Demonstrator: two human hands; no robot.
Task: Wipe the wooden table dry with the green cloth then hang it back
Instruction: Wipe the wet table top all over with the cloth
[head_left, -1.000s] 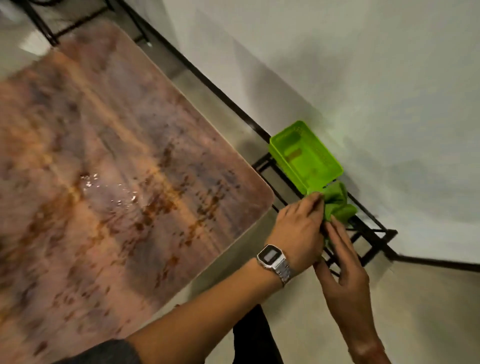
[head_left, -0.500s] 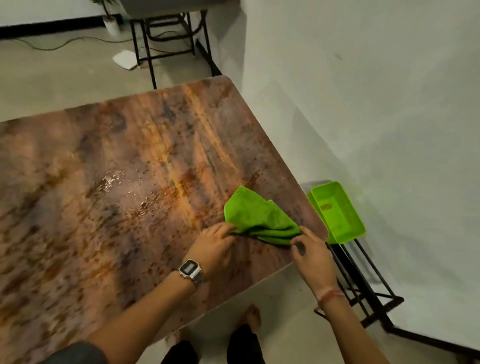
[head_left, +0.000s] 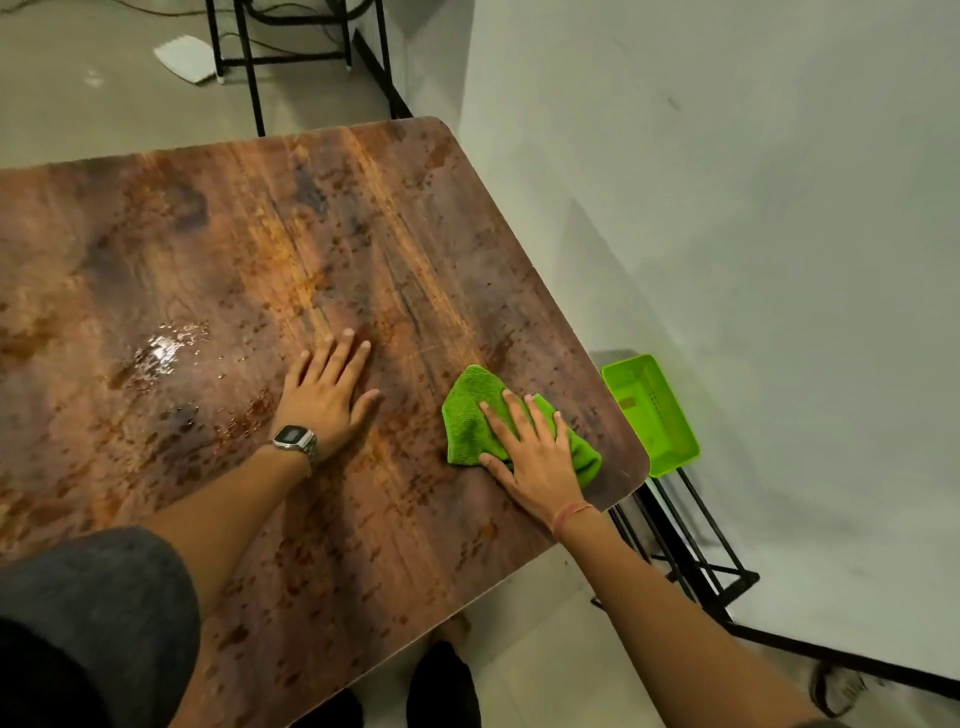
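The green cloth (head_left: 470, 421) lies folded on the wooden table (head_left: 363, 249) near its right corner. My right hand (head_left: 535, 452) presses flat on the cloth with straight, spread fingers. My left hand (head_left: 327, 389), with a watch on the wrist, rests flat on the bare wood to the left of the cloth. A patch of water drops (head_left: 161, 348) glistens on the table, left of my left hand.
A green plastic basket (head_left: 657, 410) sits on a black metal rack (head_left: 696, 551) just past the table's right corner, against the white wall. A black metal frame (head_left: 291, 41) and a white object (head_left: 184, 57) stand on the floor behind the table.
The cloth went from the rack beside the basket onto the table. My left hand let go of it and moved left onto bare wood; my right hand now lies flat on it.
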